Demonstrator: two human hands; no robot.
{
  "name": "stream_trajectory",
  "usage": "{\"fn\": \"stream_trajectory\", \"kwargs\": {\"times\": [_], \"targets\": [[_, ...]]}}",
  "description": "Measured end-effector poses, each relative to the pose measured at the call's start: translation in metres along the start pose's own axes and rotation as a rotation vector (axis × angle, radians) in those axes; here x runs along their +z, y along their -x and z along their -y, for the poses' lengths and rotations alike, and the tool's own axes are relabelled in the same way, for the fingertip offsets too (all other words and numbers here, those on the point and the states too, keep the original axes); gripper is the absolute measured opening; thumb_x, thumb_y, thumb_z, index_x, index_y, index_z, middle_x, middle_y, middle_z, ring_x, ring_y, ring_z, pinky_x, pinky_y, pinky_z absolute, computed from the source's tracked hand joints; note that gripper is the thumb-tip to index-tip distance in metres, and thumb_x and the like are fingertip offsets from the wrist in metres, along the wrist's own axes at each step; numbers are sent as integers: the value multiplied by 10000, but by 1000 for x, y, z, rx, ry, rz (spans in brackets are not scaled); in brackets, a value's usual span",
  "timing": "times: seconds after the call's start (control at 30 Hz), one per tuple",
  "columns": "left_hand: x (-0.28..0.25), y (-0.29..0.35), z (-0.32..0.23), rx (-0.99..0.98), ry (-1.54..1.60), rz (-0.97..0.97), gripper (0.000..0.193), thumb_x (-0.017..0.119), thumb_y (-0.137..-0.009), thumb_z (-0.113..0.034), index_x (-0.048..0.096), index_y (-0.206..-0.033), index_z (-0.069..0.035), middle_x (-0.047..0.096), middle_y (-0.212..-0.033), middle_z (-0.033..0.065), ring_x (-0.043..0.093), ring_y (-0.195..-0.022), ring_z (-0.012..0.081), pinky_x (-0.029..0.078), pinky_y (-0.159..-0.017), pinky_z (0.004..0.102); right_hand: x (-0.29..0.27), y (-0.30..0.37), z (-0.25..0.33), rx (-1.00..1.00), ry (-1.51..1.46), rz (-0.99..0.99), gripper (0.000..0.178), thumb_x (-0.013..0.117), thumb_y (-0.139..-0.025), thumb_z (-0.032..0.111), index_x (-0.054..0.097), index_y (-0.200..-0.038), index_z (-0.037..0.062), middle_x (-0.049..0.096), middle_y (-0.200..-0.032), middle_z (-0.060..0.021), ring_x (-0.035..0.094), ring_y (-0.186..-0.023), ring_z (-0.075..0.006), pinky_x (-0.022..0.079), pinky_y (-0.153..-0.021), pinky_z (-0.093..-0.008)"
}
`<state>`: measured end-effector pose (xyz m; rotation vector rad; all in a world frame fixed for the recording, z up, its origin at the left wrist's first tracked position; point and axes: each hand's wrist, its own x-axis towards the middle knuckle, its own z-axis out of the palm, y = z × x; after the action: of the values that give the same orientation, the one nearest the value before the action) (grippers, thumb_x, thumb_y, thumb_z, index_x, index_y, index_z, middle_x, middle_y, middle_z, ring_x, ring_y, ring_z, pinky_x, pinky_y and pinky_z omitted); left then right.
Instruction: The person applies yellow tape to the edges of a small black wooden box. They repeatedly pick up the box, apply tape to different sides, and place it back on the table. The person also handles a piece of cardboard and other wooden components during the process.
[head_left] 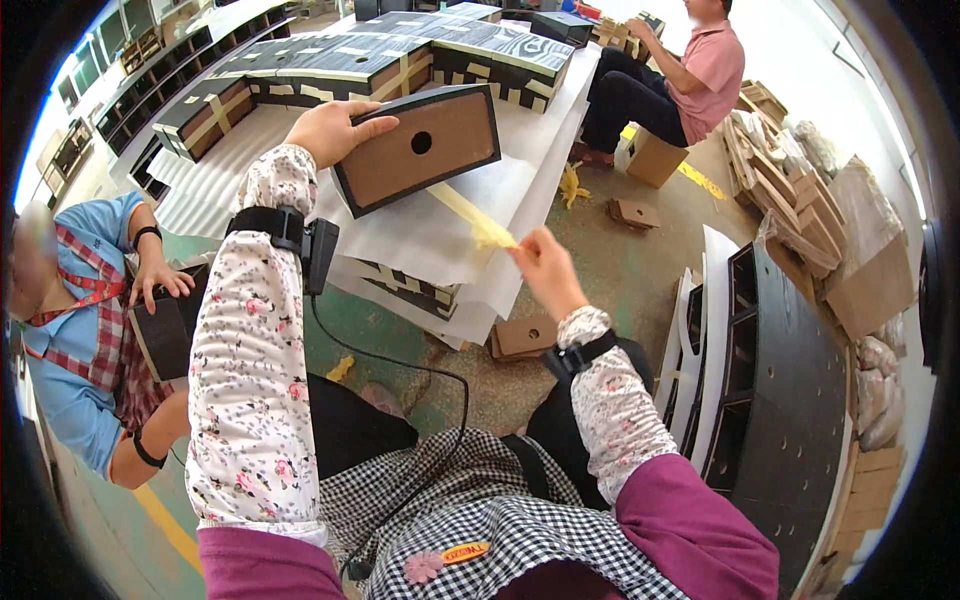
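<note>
My left hand (338,130) grips the upper left edge of a black box (385,172), with the thumb lying over its rim. The box is tilted, and its brown panel with a round hole faces me. A strip of yellow masking tape (463,208) runs from the box's lower edge toward my right hand (548,272). The fingers of that hand are pinched on the tape's crumpled end, to the right of the box. Whether the strip's far end still sticks to the box is hard to make out.
Several taped black boxes (500,72) stand on the foam-covered table (215,195). Brown panels (525,337) lie on the floor. Black shelf units (775,390) stand at right. A co-worker (90,330) holds a dark box at left; another person (700,75) sits at back right.
</note>
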<state>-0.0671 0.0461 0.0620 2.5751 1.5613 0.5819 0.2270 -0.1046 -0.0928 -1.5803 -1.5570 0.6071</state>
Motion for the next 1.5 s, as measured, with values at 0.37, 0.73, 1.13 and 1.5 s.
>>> {"fn": "stream_trajectory", "kwargs": {"times": [0.37,0.73,1.13,1.5], "targets": [[6,-17,15,-28,82,-16,652,536,-834,-605,608,-1195,-68,630,-1138,171,590,-1070,304,440,-928,363,-97,-7,-41,-134,-1836,236,514,633,-883,298,433,-1297,69,468,-723,36,456,-626,-63,425,-633,-215],[51,54,-27,83,4,-237,610,622,-805,-517,537,-1265,-126,496,-1349,87,401,-1299,227,186,-1113,467,36,-35,60,-217,-493,480,863,759,-786,298,250,-1417,2,610,-1043,-176,592,-905,-160,476,-733,-259],[44,47,-27,37,64,-154,617,559,-838,-554,522,-1281,-126,479,-1364,79,394,-1301,234,171,-1119,441,54,-45,73,-76,-469,482,635,735,-807,245,387,-1222,-88,616,-943,-126,613,-750,-123,486,-615,-231],[49,44,-15,176,9,-192,623,671,-771,-420,511,-1284,-104,478,-1360,119,413,-1284,268,230,-1093,429,-50,39,-1,46,-1241,258,429,615,-899,190,452,-1267,40,558,-1044,-26,569,-905,-102,495,-743,-232]]}}
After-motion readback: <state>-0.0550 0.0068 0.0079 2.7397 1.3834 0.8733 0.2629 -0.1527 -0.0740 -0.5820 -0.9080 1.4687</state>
